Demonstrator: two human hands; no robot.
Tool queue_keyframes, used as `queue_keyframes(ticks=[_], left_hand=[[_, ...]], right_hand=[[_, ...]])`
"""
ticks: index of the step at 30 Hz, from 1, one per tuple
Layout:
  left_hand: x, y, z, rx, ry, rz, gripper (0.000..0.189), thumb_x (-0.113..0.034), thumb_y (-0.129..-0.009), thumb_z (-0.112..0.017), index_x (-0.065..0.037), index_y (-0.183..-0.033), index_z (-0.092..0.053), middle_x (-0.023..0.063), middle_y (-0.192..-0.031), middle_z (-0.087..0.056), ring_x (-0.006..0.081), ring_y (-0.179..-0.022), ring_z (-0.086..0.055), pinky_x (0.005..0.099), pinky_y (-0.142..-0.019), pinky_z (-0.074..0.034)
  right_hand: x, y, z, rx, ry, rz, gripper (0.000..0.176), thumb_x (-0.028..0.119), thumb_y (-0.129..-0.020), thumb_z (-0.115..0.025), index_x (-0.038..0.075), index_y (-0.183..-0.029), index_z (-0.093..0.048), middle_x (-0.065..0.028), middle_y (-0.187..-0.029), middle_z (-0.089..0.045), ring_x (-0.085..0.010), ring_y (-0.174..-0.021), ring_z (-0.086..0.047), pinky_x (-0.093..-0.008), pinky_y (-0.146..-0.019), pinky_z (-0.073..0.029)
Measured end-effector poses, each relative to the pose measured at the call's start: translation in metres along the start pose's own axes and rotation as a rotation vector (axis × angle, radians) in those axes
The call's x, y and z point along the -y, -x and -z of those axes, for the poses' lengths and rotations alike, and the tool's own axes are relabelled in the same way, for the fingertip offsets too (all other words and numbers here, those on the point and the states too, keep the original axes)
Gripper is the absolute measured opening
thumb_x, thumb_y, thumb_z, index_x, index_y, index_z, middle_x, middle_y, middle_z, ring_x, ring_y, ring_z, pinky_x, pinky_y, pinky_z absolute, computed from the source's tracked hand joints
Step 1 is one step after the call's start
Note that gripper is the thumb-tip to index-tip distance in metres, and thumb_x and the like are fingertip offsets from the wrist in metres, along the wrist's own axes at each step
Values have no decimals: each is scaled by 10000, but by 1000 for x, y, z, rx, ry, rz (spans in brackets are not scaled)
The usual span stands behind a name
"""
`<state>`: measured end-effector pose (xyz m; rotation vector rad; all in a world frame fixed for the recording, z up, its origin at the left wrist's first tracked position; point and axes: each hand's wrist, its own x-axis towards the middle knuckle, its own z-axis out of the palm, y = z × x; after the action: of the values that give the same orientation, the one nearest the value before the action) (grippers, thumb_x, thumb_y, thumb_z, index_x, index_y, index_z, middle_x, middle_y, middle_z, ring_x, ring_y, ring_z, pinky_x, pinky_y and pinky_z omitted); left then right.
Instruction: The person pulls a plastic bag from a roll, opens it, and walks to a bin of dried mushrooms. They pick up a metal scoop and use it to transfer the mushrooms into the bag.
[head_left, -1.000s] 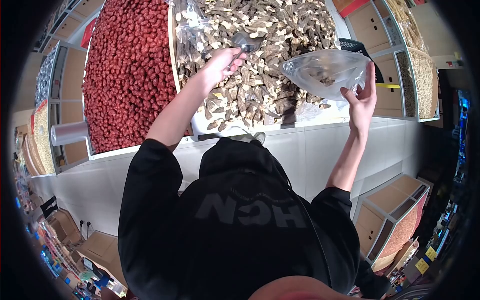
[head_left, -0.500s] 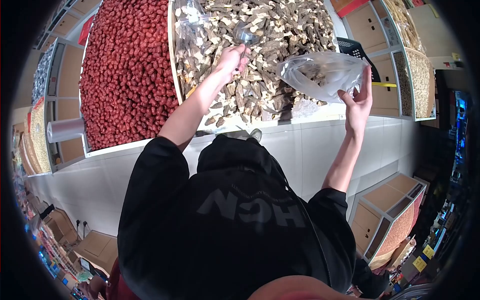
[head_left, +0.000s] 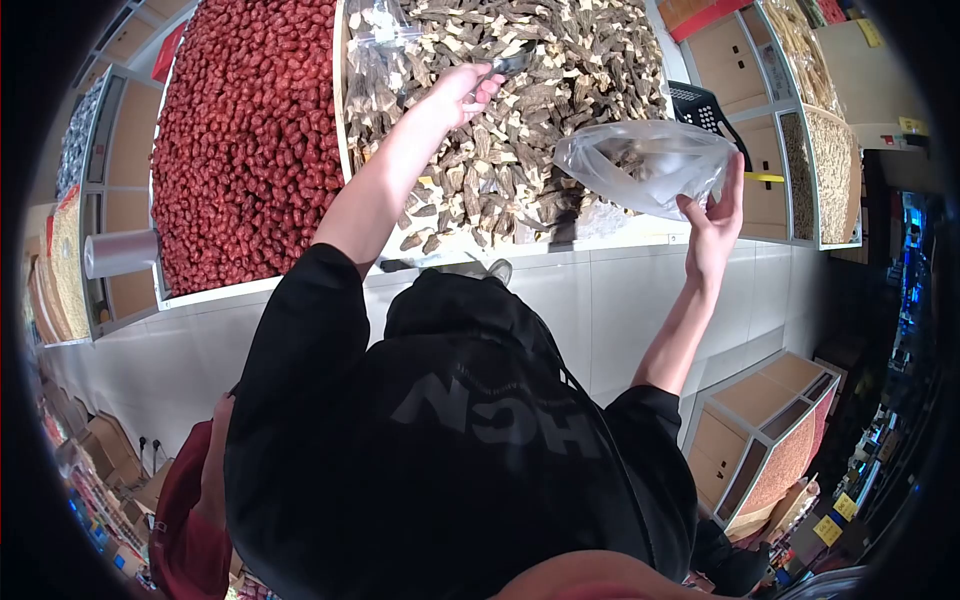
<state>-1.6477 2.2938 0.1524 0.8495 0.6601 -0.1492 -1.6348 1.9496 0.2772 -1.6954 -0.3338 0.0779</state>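
Note:
My left hand [head_left: 468, 92] is closed around the handle of a small scoop [head_left: 514, 63], its bowl over a heap of dried brown-and-cream pieces [head_left: 560, 95] that look like dried mushrooms. To the right, a clear plastic bag [head_left: 640, 165] hangs with its mouth spread wide above the near right part of the heap. My right hand [head_left: 713, 215] grips the bag's right edge between thumb and fingers. Some brown pieces show through the thin plastic.
Red dried dates [head_left: 245, 140] fill the bin on the left, behind a pale divider. Packed clear bags [head_left: 375, 60] lie at the heap's left side. A black basket [head_left: 705, 110] stands beyond the bag. A plastic roll [head_left: 120, 254] sits far left. Someone's maroon sleeve [head_left: 190, 510] appears lower left.
My left hand has moved slightly up with the scoop, whose bowl has turned and now looks dark. My right hand and the bag sit slightly lower in view. The person in maroon shows more.

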Motion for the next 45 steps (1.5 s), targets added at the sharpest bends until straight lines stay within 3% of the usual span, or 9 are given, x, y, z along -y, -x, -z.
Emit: queue_keyframes(ticks=[6, 9, 14, 21, 30, 32, 40, 44, 45], left_hand=[[20, -3, -15, -160, -338, -190, 268, -240, -986, -430, -9, -942, -558, -7, -572, -484, 81, -388, -371, 243, -329, -202], [27, -10, -9, -144, -284, -219, 268, -252, -963, -486, -23, -848, -562, 18, -591, -519, 101, -412, -406, 254, -376, -300], [45, -9, -4, -249, -394, -400, 283, -250, -974, -456, 11, -979, -567, 25, -589, -509, 111, -398, -404, 272, -375, -324], [15, -33, 4, 102, 212, -87, 246, -231, -982, -427, -19, -927, -540, 8, -592, -493, 82, -420, -391, 215, -350, -237], [27, -44, -15, -307, -537, -365, 305, -274, -965, -469, 17, -967, -562, 45, -608, -551, 122, -398, -442, 266, -394, -351], [35, -50, -13, -344, -652, -452, 318, -285, -970, -468, 1, -1072, -562, 15, -584, -506, 104, -391, -402, 262, -367, -320], [5, -69, -11, 24, 110, -184, 316, -289, -995, -413, -11, -1075, -541, -2, -594, -490, 70, -421, -386, 244, -341, -246], [20, -75, -14, -277, -396, -390, 306, -280, -987, -443, -16, -1062, -578, 1, -583, -504, 76, -410, -389, 239, -362, -267], [22, -73, -10, -273, -420, -408, 336, -288, -962, -493, 5, -1093, -593, 34, -600, -535, 96, -433, -442, 247, -397, -366]], right_hand=[[-1, 2, 0, 0, 11, 15, 907, -187, -650, -523, 40, -1471, -212, -126, -1541, -172, -224, -1312, -357, -336, -996, -398], [-10, 1, 5, -10, -28, 42, 958, -193, -624, -569, 79, -1475, -224, -112, -1518, -236, -235, -1139, -516, -333, -897, -480], [-10, 4, 7, -21, -38, 16, 955, -199, -625, -562, 73, -1474, -220, -117, -1524, -222, -235, -1188, -491, -330, -916, -468], [-15, 4, 14, -19, -46, 31, 948, -204, -630, -555, 62, -1474, -214, -128, -1533, -196, -233, -1208, -478, -326, -924, -460], [-10, 6, 12, 6, -6, 28, 909, -187, -643, -518, 33, -1470, -209, -132, -1538, -174, -221, -1332, -329, -326, -961, -425], [-12, 4, 12, -10, -13, 37, 941, -168, -624, -561, 56, -1472, -219, -128, -1522, -215, -231, -1211, -441, -331, -920, -456], [-13, 2, 4, 12, -35, 24, 954, -156, -621, -568, 77, -1477, -217, -120, -1517, -233, -215, -1067, -538, -309, -837, -500], [-16, -3, 0, 37, -41, 33, 964, -159, -618, -557, 85, -1481, -204, -114, -1514, -245, -203, -1034, -553, -295, -811, -510], [-17, -4, 1, 40, -37, 39, 967, -159, -617, -554, 88, -1482, -201, -112, -1512, -250, -201, -1030, -556, -292, -808, -512]])
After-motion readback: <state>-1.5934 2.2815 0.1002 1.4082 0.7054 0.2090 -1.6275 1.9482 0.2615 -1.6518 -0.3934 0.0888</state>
